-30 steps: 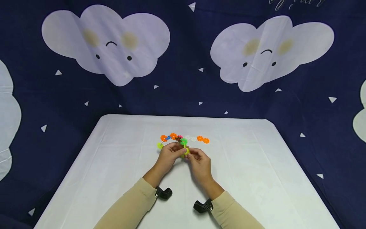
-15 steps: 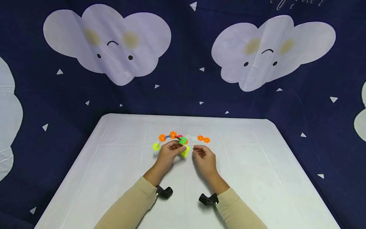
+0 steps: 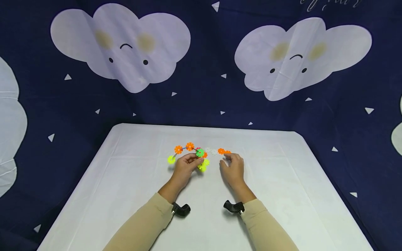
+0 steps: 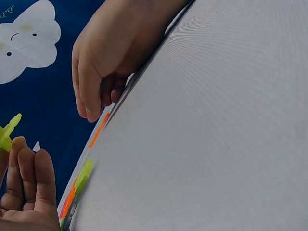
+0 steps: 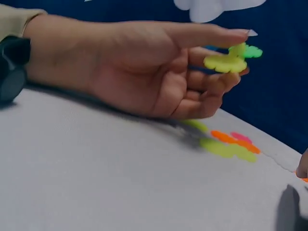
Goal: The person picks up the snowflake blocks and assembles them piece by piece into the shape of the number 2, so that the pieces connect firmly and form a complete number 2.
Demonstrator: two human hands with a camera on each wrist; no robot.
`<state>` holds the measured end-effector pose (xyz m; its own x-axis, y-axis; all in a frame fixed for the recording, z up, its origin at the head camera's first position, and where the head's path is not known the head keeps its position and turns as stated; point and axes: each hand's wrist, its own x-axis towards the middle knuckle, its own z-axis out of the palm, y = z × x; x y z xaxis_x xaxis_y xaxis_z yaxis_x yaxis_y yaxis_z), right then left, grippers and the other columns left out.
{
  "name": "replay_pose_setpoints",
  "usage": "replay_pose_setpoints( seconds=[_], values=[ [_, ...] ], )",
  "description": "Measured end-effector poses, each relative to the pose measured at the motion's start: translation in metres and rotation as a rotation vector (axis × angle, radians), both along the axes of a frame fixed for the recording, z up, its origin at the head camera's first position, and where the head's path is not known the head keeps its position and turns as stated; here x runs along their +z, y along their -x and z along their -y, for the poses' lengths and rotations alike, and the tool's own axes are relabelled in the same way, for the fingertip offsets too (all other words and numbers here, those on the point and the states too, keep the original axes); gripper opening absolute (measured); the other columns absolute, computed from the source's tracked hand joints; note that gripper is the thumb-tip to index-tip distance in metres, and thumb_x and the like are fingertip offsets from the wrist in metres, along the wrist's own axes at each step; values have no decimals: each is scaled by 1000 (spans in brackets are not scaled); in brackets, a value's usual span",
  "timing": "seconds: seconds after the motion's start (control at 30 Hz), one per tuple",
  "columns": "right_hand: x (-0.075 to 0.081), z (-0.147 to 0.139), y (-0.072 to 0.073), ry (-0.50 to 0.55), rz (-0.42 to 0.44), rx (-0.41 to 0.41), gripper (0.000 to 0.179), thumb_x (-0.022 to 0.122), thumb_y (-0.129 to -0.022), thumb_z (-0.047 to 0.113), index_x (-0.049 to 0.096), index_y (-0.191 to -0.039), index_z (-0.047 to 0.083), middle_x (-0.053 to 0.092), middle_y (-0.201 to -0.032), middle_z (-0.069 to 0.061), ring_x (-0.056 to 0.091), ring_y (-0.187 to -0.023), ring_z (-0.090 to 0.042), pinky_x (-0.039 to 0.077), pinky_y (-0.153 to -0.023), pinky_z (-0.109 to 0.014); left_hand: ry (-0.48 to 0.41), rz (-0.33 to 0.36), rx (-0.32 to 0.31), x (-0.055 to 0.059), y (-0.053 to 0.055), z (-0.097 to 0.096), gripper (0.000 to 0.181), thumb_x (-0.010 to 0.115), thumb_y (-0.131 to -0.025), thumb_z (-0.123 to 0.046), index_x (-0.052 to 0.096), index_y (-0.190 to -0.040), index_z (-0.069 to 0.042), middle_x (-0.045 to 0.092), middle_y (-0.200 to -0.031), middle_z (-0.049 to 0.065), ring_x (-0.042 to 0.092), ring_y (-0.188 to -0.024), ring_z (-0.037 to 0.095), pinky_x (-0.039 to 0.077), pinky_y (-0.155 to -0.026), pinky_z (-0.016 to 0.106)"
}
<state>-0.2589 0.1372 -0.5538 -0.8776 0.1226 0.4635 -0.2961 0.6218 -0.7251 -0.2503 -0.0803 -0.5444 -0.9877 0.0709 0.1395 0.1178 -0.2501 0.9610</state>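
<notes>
My left hand [image 3: 184, 169] pinches toothed plastic snowflake discs between thumb and fingers. In the right wrist view these are a yellow disc [image 5: 224, 63] and a green disc [image 5: 253, 51], held above the table. Beneath that hand, several yellow discs [image 3: 204, 164] lie on the cloth. My right hand [image 3: 233, 169] hovers at a pair of orange discs [image 3: 221, 151], its thumb and forefinger apart with nothing visible between them; its fingertips overlap the right-hand orange disc in the head view. White discs [image 3: 213, 151] lie just left of that pair.
Beyond my left hand runs a row of joined discs, with a yellow disc [image 3: 171, 159] at its left end and an orange disc [image 3: 190, 146] farther along. The white table [image 3: 298, 195] backs onto a dark blue cloud-print curtain [image 3: 207, 104]. Both wrists carry black cameras [image 3: 181, 210].
My right hand has left the held discs and moved right and away from me to the orange pair. My left hand stays nearly in place, still pinching its discs.
</notes>
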Motion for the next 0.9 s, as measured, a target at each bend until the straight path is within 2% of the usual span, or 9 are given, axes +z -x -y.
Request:
replay_pose_setpoints(
  seconds=[0.17, 0.3, 0.43, 0.63, 0.73, 0.9],
  values=[
    [3, -9, 19, -146, 92, -27, 40, 79, -93, 9, 67, -127, -9, 62, -132, -26, 48, -123, -46, 38, -106, -51, -8, 15, 3, 1, 0, -2, 16, 83, -92, -6, 75, -103, 3, 73, -89, 8, 66, -78, 14, 56, -69, 25],
    [4, -16, 29, -218, 114, -35, 34, 76, -96, 6, 68, -126, -9, 68, -127, -25, 56, -118, -44, 41, -106, -50, -9, 20, -1, 1, -1, -3, 16, 82, -92, -5, 74, -103, 2, 73, -89, 8, 65, -78, 14, 56, -68, 25],
    [2, -17, 27, -154, 100, -38, 27, 75, -95, 0, 71, -121, -7, 71, -117, -23, 60, -112, -42, 43, -103, -53, 4, 10, -5, 0, -2, -2, 15, 82, -93, -5, 74, -104, 2, 72, -88, 7, 63, -76, 14, 54, -67, 25],
    [3, -15, 18, -4, 81, -37, 36, 83, -85, -7, 72, -119, -6, 68, -107, -19, 64, -97, -34, 55, -88, -44, -6, 9, 6, 2, -2, -1, 16, 82, -91, -3, 73, -103, 4, 72, -88, 7, 65, -77, 14, 55, -67, 25],
    [3, -14, 11, 43, 121, -30, 34, 86, -83, -6, 74, -115, -5, 67, -101, -14, 66, -89, -28, 57, -79, -36, -8, 5, 10, 2, -2, 0, 16, 82, -92, -3, 73, -103, 4, 73, -88, 7, 65, -77, 14, 55, -68, 25],
    [6, -11, -2, 134, 215, 26, 14, 89, -86, 3, 81, -98, 3, 74, -91, -6, 69, -80, -20, 55, -70, -25, -14, 1, 14, 2, -2, 1, 15, 81, -92, -4, 73, -103, 2, 73, -90, 8, 65, -77, 13, 55, -68, 25]
  ],
)
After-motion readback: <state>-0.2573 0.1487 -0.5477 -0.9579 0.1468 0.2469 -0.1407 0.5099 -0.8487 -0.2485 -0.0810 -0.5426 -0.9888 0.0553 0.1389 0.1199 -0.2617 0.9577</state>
